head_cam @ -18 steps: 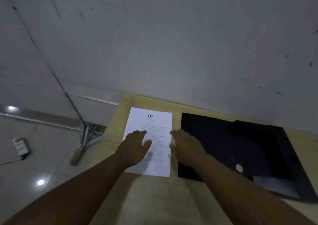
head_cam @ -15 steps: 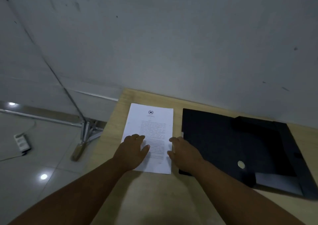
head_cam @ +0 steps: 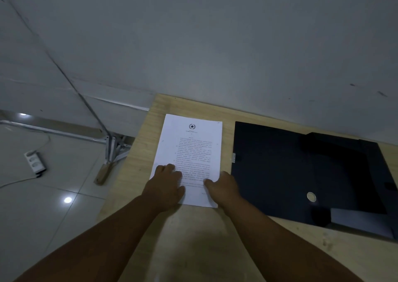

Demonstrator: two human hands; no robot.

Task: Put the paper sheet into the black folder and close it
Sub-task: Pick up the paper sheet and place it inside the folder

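The white printed paper sheet [head_cam: 191,148] lies flat on the wooden table [head_cam: 193,238], left of the black folder [head_cam: 290,169]. The folder lies open and flat, with a round silver stud [head_cam: 311,196] and a pale sheet [head_cam: 361,221] at its near right corner. My left hand [head_cam: 165,187] rests palm down on the sheet's near left corner, fingers slightly spread. At the sheet's near right edge, my right hand [head_cam: 224,187] has its thumb on top of the paper and its fingers curled beside the edge.
A grey wall rises right behind the table. The table's left edge drops to a tiled floor, where a white power strip [head_cam: 35,161] with its cable and a metal stand foot [head_cam: 112,150] sit.
Both hands have slid back toward me, from the middle of the sheet to its near corners. The right hand has shifted from flat to curled at the paper's edge.
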